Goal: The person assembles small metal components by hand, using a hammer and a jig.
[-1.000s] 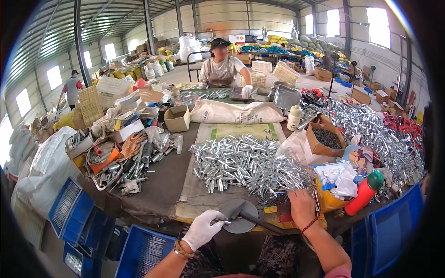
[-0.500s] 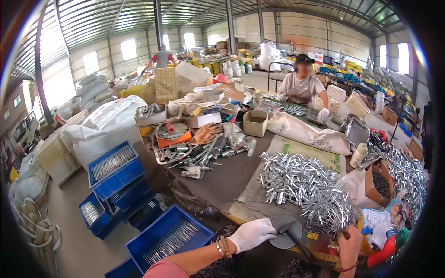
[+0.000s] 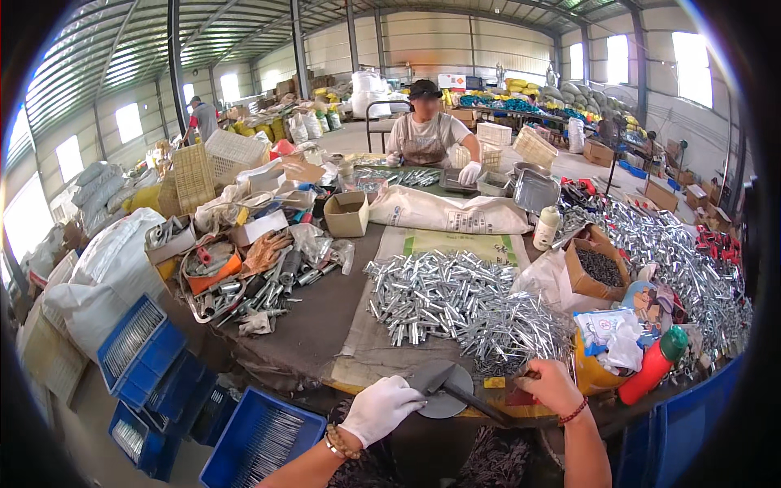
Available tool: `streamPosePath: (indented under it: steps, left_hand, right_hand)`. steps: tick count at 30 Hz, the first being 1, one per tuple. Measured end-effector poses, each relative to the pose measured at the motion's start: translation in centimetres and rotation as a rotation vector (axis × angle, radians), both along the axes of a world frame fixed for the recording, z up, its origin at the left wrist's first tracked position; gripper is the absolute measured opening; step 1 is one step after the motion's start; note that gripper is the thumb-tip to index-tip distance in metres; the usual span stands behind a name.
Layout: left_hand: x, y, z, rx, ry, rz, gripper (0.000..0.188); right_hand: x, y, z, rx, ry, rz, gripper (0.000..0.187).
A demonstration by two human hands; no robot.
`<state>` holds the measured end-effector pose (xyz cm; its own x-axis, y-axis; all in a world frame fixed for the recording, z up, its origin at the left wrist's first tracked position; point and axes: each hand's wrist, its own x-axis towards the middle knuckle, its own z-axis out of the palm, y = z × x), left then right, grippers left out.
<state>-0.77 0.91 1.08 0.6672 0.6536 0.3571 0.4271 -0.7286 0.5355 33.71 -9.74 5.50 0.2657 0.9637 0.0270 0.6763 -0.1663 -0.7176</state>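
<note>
My left hand (image 3: 381, 411), in a white glove, is closed at the left edge of a round grey metal disc (image 3: 447, 405). Whatever its fingertips pinch is too small to make out. Across the disc lies a dark metal bar with a flat, wide end (image 3: 473, 398). My bare right hand (image 3: 556, 388) has its fingers curled together at the near right edge of a heap of silvery metal pieces (image 3: 439, 297); what they hold, if anything, is hidden. Thin bright pieces (image 3: 521, 333) lie just beyond that hand. A small yellow block (image 3: 494, 382) sits between the hands.
Blue bins (image 3: 262, 439) with slim metal rods stand at lower left. To the right are a red bottle with a green cap (image 3: 655, 366), a carton of dark small parts (image 3: 598, 264) and a white bottle (image 3: 546, 228). Across the table, a co-worker (image 3: 431, 134) works with gloved hands.
The view has swung right, so everything sits further left in it. My right hand and forearm show more fully. Both hands keep close to their former places by the disc and heap.
</note>
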Motion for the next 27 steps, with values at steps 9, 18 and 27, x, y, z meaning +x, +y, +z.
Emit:
streamPosePath:
  steps: [9,18,27]
  left_hand:
    - [0.1,-0.2,-0.7,0.025,-0.091,-0.037,0.015]
    - [0.5,0.5,0.4,-0.028,-0.126,0.01,0.016]
    - [-0.1,0.0,-0.4,-0.036,-0.113,0.004,0.014]
  right_hand:
    - [-5.4,-1.2,-0.6,0.361,-0.305,0.147,0.018]
    - [-11.0,0.4,-2.1,0.415,-0.398,0.326,0.009]
    - [-12.3,0.7,-2.9,0.436,-0.517,0.31,0.006]
